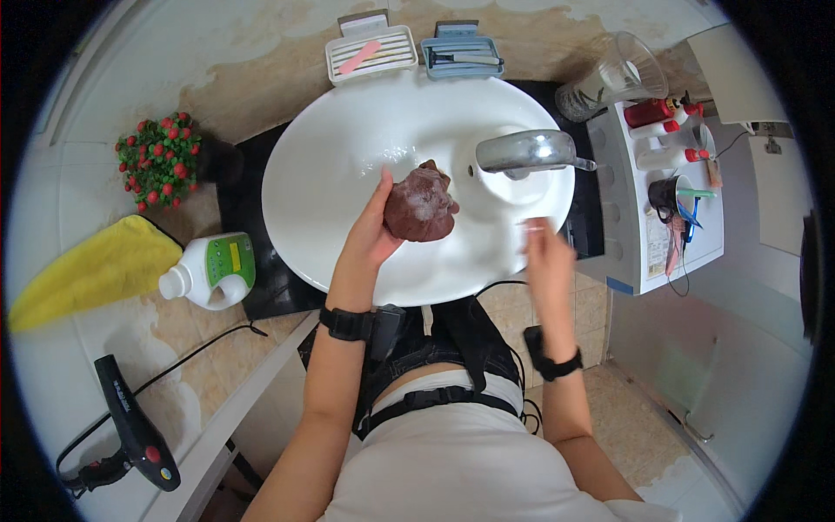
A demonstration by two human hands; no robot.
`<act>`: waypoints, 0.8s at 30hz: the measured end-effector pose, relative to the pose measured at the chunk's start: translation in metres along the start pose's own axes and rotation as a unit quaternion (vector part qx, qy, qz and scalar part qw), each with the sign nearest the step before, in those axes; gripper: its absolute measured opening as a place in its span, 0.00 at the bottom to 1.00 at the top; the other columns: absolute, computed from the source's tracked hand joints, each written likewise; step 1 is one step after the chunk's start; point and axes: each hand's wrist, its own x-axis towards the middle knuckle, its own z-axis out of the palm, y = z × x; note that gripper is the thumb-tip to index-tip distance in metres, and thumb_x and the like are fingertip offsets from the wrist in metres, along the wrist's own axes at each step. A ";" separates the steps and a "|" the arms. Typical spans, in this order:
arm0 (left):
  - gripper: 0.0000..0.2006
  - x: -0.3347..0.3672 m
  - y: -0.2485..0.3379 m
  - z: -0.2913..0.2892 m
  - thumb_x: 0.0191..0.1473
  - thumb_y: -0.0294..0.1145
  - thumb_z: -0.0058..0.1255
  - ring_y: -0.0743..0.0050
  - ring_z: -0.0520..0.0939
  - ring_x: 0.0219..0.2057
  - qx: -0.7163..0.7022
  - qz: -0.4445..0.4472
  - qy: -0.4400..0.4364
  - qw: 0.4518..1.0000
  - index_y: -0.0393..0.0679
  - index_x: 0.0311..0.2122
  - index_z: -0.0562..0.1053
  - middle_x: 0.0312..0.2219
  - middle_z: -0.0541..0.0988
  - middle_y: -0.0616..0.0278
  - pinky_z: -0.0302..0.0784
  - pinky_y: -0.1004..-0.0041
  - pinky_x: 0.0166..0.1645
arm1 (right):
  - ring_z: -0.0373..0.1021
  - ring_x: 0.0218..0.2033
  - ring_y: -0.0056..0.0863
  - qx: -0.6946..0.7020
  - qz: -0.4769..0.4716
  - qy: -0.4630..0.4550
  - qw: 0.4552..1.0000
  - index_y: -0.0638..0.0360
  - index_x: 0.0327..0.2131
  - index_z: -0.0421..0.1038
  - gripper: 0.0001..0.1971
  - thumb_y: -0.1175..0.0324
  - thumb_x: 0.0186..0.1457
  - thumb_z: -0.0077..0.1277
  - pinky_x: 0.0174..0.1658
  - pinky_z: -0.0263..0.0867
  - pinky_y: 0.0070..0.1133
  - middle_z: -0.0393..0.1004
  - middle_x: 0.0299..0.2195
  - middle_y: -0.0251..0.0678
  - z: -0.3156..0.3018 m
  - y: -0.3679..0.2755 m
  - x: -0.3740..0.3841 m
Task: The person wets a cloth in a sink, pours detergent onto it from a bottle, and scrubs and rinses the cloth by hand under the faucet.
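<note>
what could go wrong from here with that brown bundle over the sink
The brown bundle, held only by the left hand, might slip into the white basin. The corded black hair dryer off to the left could be a shock hazard if splashed or handled wet.

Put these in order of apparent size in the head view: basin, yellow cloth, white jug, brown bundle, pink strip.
1. Basin
2. Yellow cloth
3. White jug and brown bundle: too alike to rank
4. Pink strip
</note>
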 end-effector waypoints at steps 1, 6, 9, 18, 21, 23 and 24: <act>0.29 -0.007 0.000 0.000 0.52 0.53 0.35 0.65 0.69 0.46 0.035 -0.003 0.011 0.999 0.34 0.47 0.61 0.45 0.67 0.53 0.63 0.65 0.51 | 0.69 0.22 0.27 0.090 0.042 -0.084 0.992 0.62 0.34 0.66 0.11 0.65 0.52 0.43 0.27 0.64 0.23 0.70 0.20 0.41 0.019 -0.004 -0.006; 0.26 -0.032 -0.002 -0.023 0.50 0.47 0.44 0.65 0.70 0.45 0.060 -0.051 -0.039 0.996 0.37 0.47 0.61 0.44 0.68 0.55 0.65 0.65 0.49 | 0.62 0.45 0.27 0.514 0.166 -0.279 0.794 0.58 0.49 0.56 0.24 0.51 0.55 0.34 0.47 0.58 0.23 0.64 0.45 0.39 0.096 -0.005 0.014; 0.23 -0.040 -0.003 -0.018 0.49 0.42 0.47 0.67 0.70 0.44 0.140 -0.028 -0.056 0.988 0.37 0.47 0.62 0.43 0.69 0.57 0.65 0.66 0.49 | 0.64 0.43 0.25 0.649 0.214 -0.374 0.626 0.62 0.47 0.58 0.25 0.51 0.55 0.34 0.46 0.60 0.22 0.65 0.42 0.36 0.102 -0.016 0.015; 0.18 -0.005 -0.044 -0.026 0.53 0.51 0.36 0.78 0.72 0.35 0.054 0.048 0.102 0.992 0.46 0.37 0.65 0.32 0.71 0.66 0.69 0.76 0.39 | 0.67 0.25 0.24 0.351 0.059 -0.081 0.931 0.65 0.29 0.65 0.16 0.58 0.50 0.47 0.30 0.62 0.19 0.70 0.23 0.38 0.113 -0.057 -0.006; 0.21 0.018 -0.055 -0.064 0.52 0.55 0.35 0.76 0.74 0.28 -0.028 0.059 0.100 0.993 0.45 0.31 0.67 0.26 0.72 0.68 0.71 0.76 0.34 | 0.68 0.22 0.38 0.182 -0.035 -0.088 0.979 0.63 0.24 0.66 0.17 0.56 0.43 0.52 0.26 0.63 0.25 0.71 0.21 0.43 0.112 -0.078 -0.018; 0.21 0.023 -0.061 -0.068 0.52 0.53 0.36 0.74 0.74 0.30 -0.055 0.059 0.059 0.995 0.44 0.31 0.67 0.27 0.72 0.66 0.71 0.74 0.34 | 0.68 0.22 0.41 0.109 -0.061 -0.083 0.989 0.63 0.23 0.67 0.17 0.55 0.44 0.50 0.25 0.62 0.27 0.70 0.20 0.44 0.111 -0.076 -0.011; 0.19 0.025 -0.065 -0.053 0.52 0.51 0.36 0.73 0.74 0.31 -0.039 0.061 0.134 0.988 0.43 0.32 0.67 0.28 0.72 0.65 0.71 0.74 0.34 | 0.68 0.22 0.42 0.103 -0.051 -0.077 0.990 0.63 0.23 0.67 0.17 0.56 0.45 0.49 0.25 0.62 0.28 0.70 0.20 0.44 0.112 -0.069 -0.002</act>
